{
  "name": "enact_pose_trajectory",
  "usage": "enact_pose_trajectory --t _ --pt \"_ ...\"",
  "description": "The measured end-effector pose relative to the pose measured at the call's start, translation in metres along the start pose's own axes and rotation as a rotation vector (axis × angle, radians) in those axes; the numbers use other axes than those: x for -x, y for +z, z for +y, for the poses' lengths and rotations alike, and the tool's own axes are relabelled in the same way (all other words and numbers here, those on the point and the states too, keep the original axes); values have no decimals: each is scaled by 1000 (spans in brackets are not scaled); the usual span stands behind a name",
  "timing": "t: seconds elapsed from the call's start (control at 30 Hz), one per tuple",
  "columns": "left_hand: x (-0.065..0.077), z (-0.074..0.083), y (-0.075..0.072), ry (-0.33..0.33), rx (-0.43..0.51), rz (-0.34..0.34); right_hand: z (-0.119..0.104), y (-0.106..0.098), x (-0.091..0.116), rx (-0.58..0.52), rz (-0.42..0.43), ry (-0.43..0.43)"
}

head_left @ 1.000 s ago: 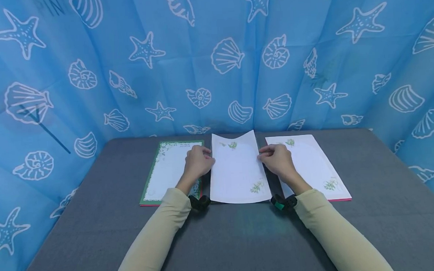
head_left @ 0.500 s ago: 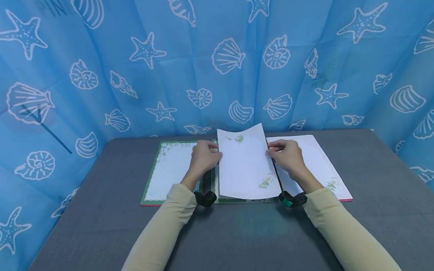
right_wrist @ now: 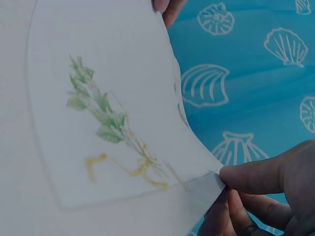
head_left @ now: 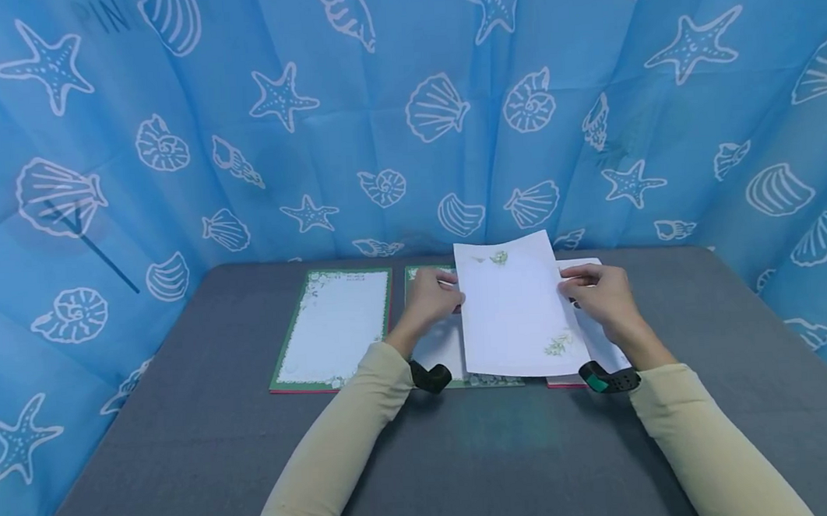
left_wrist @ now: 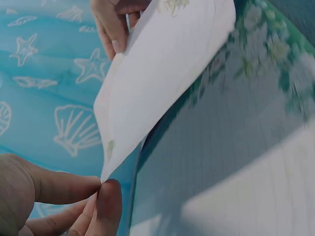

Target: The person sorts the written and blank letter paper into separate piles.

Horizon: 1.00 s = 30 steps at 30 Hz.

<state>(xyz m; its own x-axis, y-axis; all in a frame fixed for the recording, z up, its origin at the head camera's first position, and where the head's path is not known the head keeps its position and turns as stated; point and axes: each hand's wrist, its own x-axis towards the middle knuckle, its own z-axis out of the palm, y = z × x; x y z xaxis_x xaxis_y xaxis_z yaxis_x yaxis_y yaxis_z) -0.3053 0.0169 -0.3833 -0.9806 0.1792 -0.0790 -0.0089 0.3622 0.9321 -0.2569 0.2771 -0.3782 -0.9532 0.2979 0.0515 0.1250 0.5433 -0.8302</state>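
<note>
A white sheet of paper (head_left: 514,307) with green leaf sprigs is held raised and slightly bowed above the table. My left hand (head_left: 430,300) pinches its left edge between thumb and fingers, also plain in the left wrist view, where the paper (left_wrist: 162,73) slants away. On the opposite edge, my right hand (head_left: 601,295) pinches the sheet; the right wrist view has the thumb on top of a corner. Beneath lies a green-bordered lined paper (head_left: 439,350), partly covered. The stack of leaf-printed paper (head_left: 603,338) on the right is mostly hidden by the sheet and hand.
To the left, a green-bordered paper stack (head_left: 333,324) with a red edge lies flat. A grey cloth covers the table (head_left: 424,460). A blue curtain (head_left: 378,119) printed with shells and starfish hangs right behind the table's back edge.
Both hands have carried the sheet up and to the right, from the middle spot toward the right stack. The green-bordered paper in the middle has come into view under it.
</note>
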Motion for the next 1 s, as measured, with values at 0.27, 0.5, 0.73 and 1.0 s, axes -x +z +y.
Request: enact_pose_trajectory --t 0.27,0.5,0.73,1.0 --pt "-3 5 30 -23 57 -41 30 -25 -10 2 14 10" --pt "-2 6 54 -49 77 -48 33 -39 -3 42 12 64" --pt "-2 10 69 -103 142 -66 37 -54 2 70 -21 39" --pt "-2 15 82 -124 183 -77 49 -67 -4 87 -25 69"
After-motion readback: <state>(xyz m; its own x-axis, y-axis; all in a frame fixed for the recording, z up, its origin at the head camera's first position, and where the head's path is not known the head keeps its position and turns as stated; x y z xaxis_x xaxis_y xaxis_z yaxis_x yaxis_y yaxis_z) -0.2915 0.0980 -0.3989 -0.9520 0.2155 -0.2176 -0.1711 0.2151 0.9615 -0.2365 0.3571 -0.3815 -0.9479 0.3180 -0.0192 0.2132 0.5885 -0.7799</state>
